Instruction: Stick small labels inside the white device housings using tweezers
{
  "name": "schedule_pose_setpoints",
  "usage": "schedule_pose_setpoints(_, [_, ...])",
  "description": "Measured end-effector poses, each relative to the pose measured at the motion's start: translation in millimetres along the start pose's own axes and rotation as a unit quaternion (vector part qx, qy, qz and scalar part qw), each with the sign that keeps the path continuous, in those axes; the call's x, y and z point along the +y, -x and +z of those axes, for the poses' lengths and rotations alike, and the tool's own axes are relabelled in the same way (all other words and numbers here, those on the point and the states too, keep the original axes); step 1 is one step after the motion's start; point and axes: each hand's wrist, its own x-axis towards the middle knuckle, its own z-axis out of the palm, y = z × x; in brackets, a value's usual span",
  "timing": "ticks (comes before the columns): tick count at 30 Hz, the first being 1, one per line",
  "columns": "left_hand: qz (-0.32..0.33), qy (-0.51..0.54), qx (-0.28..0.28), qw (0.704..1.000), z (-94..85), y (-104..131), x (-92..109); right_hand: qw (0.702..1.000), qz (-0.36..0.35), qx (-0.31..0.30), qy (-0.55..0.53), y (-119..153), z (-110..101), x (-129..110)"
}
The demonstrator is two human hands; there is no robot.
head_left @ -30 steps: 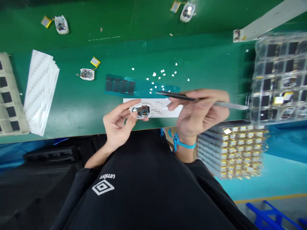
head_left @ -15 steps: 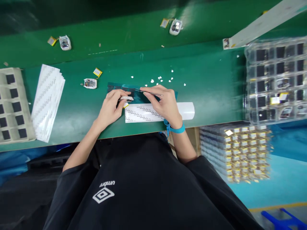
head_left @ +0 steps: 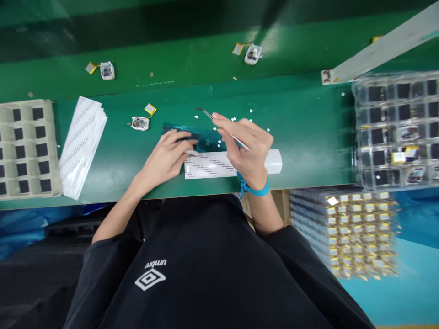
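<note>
My left hand (head_left: 168,155) is closed on a small white device housing (head_left: 193,153), mostly hidden under the fingers. It rests over the left end of a teal sheet (head_left: 207,142) bearing rows of black strips. My right hand (head_left: 248,146) pinches thin metal tweezers (head_left: 208,114), raised above the sheet and pointing left. At their tip shows a narrow dark piece (head_left: 199,108), too small to name. Beneath both hands lies a white printed strip (head_left: 212,168). Small white bits (head_left: 219,144) are scattered around the sheet.
Opened white devices with yellow batteries sit left (head_left: 140,123) and at the back (head_left: 107,71). A fan of printed strips (head_left: 84,146) lies beside a beige tray (head_left: 55,151). Clear trays (head_left: 366,137) stand right, with a stack of battery-filled trays (head_left: 312,228) below the table edge.
My right hand has lifted the tweezers up off the teal sheet and the dark piece now shows at their tip. My left fingers have spread lower over the device. The view has shifted slightly.
</note>
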Motion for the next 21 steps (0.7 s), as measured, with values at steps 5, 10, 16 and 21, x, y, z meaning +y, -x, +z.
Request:
schedule_pose_setpoints(5, [-0.138, 0.283, 0.258, 0.913, -6.3, 0, 10, 0.994, -0.021, 0.105, -0.022, 8, -13, -23])
schedule_pose_setpoints(10, [-0.255, 0.466, 0.198, 0.824, 14.2, -2, -21, 0.996, -0.038, 0.077, 0.008, 16, -20, -40])
schedule_pose_setpoints(16, [-0.264, 0.479, 0.275, 0.791, 40.5, 1, -9, 0.991, -0.129, -0.014, -0.015, 22, -28, -48])
schedule_pose_setpoints(21, [-0.278, 0.483, 0.275, 0.784, 41.6, -1, 6, 0.985, -0.165, -0.045, 0.039, 24, -29, -48])
